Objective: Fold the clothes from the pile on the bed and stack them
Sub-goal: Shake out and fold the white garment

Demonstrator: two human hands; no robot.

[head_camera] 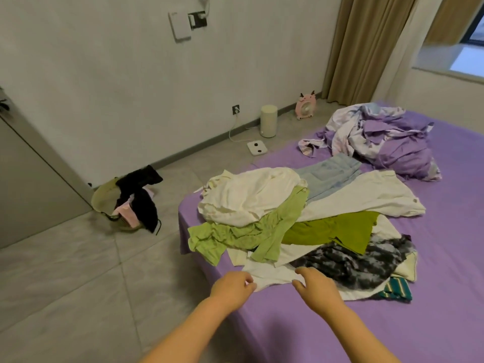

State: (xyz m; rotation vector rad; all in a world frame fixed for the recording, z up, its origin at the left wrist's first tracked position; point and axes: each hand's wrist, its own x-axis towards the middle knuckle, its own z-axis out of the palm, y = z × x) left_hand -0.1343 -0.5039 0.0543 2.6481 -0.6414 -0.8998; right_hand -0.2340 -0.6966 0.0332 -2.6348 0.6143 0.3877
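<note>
Both hands reach over the near edge of the purple bed (314,323). Left hand (231,285): fingers curled, tips pinching the near left corner of a white garment (272,275). Right hand (318,288): fingers bent, thumb spread, tips on the same garment's near hem; whether it actually grips the cloth cannot be told.

White garment lies flat between and just beyond the two hands, at the bottom of the clothes pile (301,226). Its visible hem runs left to right, hand to hand; the rest goes under the pile, away from the hands, so its long axis cannot be told.

Beyond the left hand: light green top (235,234), crumpled, with a cream shirt (248,200) on it. Beyond the right hand: olive-green piece (332,229), and just to its right a black-and-grey tie-dye garment (351,260). Teal striped cloth (398,288) well right of the right hand. White trousers (366,195) run diagonally, far right to near left. Bundled purple bedding (387,137) far beyond.
</note>
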